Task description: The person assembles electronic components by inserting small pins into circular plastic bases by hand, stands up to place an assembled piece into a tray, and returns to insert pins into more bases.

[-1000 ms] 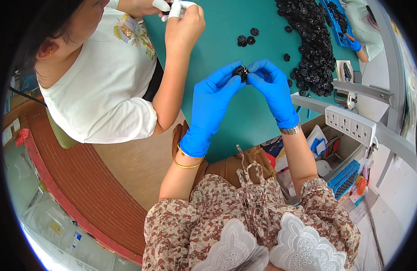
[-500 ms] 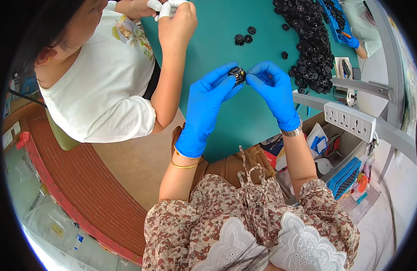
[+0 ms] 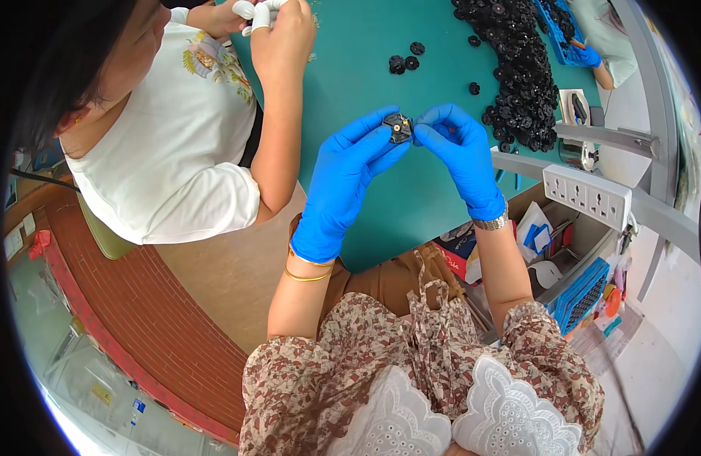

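Small black round part pinched between blue-gloved left hand and right hand, both grips closed on it, above teal desk, heap of black parts beyond.

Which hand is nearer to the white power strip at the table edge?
Right. The right hand is just left of the white power strip; the left hand is farther left, beyond the small black part both hold.
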{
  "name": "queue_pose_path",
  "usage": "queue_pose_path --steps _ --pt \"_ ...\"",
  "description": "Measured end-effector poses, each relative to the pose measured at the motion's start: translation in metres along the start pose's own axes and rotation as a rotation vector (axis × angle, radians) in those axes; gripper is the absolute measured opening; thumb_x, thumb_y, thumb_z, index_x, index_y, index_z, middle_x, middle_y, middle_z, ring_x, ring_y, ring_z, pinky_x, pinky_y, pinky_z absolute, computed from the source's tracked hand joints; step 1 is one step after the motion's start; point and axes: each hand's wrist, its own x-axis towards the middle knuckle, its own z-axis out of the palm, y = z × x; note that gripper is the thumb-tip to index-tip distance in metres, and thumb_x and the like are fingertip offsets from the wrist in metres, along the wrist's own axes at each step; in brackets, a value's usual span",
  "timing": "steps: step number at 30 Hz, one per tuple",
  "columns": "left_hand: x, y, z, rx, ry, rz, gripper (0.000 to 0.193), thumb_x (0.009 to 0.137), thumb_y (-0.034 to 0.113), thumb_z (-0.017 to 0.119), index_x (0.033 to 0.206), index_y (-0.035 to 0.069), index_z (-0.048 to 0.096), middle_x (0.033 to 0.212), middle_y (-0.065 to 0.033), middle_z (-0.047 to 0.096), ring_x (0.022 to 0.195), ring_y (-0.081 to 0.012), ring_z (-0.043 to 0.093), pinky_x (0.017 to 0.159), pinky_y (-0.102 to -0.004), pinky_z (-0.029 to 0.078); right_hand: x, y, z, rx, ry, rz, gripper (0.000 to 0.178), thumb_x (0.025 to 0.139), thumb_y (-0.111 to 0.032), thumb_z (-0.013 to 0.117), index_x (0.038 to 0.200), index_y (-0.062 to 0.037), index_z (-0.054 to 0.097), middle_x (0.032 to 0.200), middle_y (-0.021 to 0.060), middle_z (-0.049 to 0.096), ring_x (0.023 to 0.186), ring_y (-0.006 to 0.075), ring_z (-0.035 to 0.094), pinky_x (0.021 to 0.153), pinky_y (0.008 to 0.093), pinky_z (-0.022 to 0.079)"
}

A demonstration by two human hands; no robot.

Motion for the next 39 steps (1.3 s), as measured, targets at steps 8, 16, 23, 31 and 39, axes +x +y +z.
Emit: queue_pose_path --steps 8,16,23,31,39 --pt "0.000 -0.005 0.000 0.281 0.015 0.095 0.033 0.085 0.003 0.055 0.117 -0.005 0.051 0.109 -0.0144 0.058 0.097 -0.0183 0.058 0.087 -0.0284 0.049 0.000 -0.005 0.002 -0.426 0.065 -0.313 0.014 0.075 -0.004 0.066 0.088 -0.0034 0.059 0.081 0.0031 0.063 0.073 0.0097 0.060 0.071 0.0230 0.047" --pt "0.001 -0.007 -0.001 0.381 0.050 0.133 0.034 0.084 0.002 0.057 0.117 -0.003 0.052 0.108 -0.0130 0.059 0.096 -0.0166 0.058 0.085 -0.0266 0.050 0.004 -0.007 -0.003 -0.581 0.025 -0.326 0.015 0.076 -0.008 0.066 0.088 -0.0034 0.058 0.081 0.0042 0.064 0.072 0.0129 0.061 0.072 0.0252 0.047" --pt "0.020 -0.033 -0.019 0.955 -0.023 0.654 0.033 0.080 -0.004 0.058 0.113 0.001 0.057 0.108 -0.0123 0.060 0.098 -0.0180 0.059 0.084 -0.0267 0.048 0.012 0.041 0.007 0.757 -0.048 0.232 0.026 0.093 -0.017 0.043 0.109 0.0022 0.051 0.108 0.0113 0.055 0.098 0.0181 0.055 0.089 0.0307 0.044" --pt "0.022 -0.044 -0.033 1.352 -0.018 1.040 0.025 0.080 -0.006 0.057 0.104 0.001 0.061 0.104 -0.0124 0.062 0.099 -0.0203 0.059 0.085 -0.0281 0.048 0.007 0.068 -0.002 1.138 -0.077 0.392 0.030 0.093 -0.015 0.041 0.114 0.0062 0.047 0.114 0.0127 0.052 0.106 0.0187 0.051 0.094 0.0314 0.042" --pt "0.014 -0.023 -0.023 0.015 0.072 0.121 0.029 0.088 0.002 0.050 0.116 -0.005 0.048 0.107 -0.0144 0.057 0.103 -0.0251 0.056 0.090 -0.0307 0.049 0.018 0.145 -0.042 -0.525 0.199 0.051 0.021 0.089 -0.011 0.047 0.103 -0.0027 0.059 0.103 0.0138 0.061 0.096 0.0236 0.059 0.081 0.0314 0.047"
